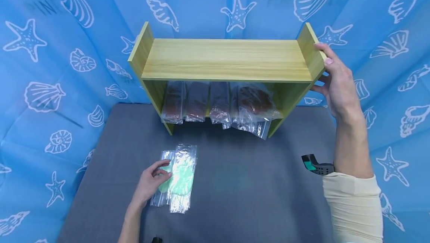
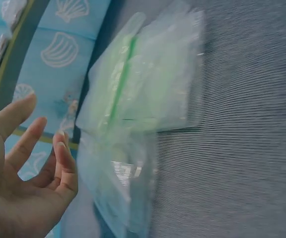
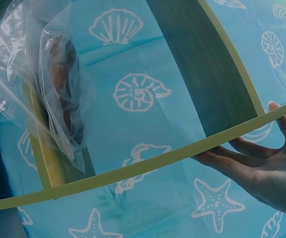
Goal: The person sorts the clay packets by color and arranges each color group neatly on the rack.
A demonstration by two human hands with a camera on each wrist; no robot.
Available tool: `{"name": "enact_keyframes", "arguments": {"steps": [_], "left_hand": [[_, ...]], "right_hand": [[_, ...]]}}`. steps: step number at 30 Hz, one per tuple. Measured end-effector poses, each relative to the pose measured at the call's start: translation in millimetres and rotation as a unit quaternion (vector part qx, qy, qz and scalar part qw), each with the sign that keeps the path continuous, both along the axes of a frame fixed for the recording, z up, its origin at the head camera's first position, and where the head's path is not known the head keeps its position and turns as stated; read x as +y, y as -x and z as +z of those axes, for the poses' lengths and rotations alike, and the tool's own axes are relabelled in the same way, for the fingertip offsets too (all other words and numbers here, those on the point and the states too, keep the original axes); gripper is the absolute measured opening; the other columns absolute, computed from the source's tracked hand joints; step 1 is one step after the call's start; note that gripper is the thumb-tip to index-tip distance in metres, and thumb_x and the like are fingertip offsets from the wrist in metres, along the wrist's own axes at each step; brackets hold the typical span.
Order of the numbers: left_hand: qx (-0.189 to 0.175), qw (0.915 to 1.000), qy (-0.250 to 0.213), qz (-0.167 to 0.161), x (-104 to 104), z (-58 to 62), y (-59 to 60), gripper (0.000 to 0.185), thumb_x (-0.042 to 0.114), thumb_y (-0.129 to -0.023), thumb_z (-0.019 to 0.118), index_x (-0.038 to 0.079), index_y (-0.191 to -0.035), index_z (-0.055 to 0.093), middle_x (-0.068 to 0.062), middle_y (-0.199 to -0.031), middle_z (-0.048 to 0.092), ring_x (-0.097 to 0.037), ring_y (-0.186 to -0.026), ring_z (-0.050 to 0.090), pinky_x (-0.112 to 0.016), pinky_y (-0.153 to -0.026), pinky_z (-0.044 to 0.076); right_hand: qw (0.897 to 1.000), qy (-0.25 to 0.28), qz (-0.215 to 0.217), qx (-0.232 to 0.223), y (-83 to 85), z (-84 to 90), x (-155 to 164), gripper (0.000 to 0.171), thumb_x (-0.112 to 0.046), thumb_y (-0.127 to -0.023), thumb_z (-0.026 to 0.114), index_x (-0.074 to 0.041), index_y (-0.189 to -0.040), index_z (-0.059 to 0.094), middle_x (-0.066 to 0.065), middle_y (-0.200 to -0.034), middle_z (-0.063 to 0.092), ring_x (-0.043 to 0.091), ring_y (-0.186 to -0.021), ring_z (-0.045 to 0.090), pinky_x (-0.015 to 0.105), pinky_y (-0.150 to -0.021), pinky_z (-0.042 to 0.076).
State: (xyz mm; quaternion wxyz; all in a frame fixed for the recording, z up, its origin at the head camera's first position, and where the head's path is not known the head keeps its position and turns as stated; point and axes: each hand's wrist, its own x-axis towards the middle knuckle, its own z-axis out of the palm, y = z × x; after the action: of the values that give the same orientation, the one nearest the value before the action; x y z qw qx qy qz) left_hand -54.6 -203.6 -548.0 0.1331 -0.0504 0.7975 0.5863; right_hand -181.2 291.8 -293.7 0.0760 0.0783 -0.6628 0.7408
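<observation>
My left hand (image 1: pixel 152 181) hovers beside clear plastic bags with pale green contents, its fingers loosely bent and nothing between them. Two piles show: a left bag (image 1: pixel 164 189), partly behind my fingertips, and a right bag (image 1: pixel 182 179) lapping over it. In the left wrist view the thumb and fingers stand apart, next to the bags (image 2: pixel 148 84). My right hand (image 1: pixel 339 82) grips the right side panel of a light wooden shelf (image 1: pixel 228 58), its thumb at the front edge and other fingers along the outer face. That panel (image 3: pixel 148 171) crosses the right wrist view.
Several clear bags with dark brown contents (image 1: pixel 196 101) line the lower shelf board, their ends hanging over its front. The shelf stands at the back of a dark grey table (image 1: pixel 242 190), before a blue curtain (image 1: pixel 198 0) with white sea shells.
</observation>
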Motion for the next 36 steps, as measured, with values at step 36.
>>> {"name": "enact_keyframes", "arguments": {"steps": [36], "left_hand": [[0.134,0.9612,0.239,-0.032,38.1,-31.1,-22.2,0.066,0.025,-0.07,0.091,0.02,-0.131,0.065,-0.007,-0.108,0.055,-0.017,-0.081,0.047,-0.033,-0.064,0.04]], "right_hand": [[1.0,-0.003,-0.014,0.01,-1.2,-3.0,-4.9,0.042,-0.025,-0.104,0.041,-0.017,-0.144,0.051,0.016,-0.133,0.04,0.03,-0.105,0.053,0.029,-0.072,0.058]]}}
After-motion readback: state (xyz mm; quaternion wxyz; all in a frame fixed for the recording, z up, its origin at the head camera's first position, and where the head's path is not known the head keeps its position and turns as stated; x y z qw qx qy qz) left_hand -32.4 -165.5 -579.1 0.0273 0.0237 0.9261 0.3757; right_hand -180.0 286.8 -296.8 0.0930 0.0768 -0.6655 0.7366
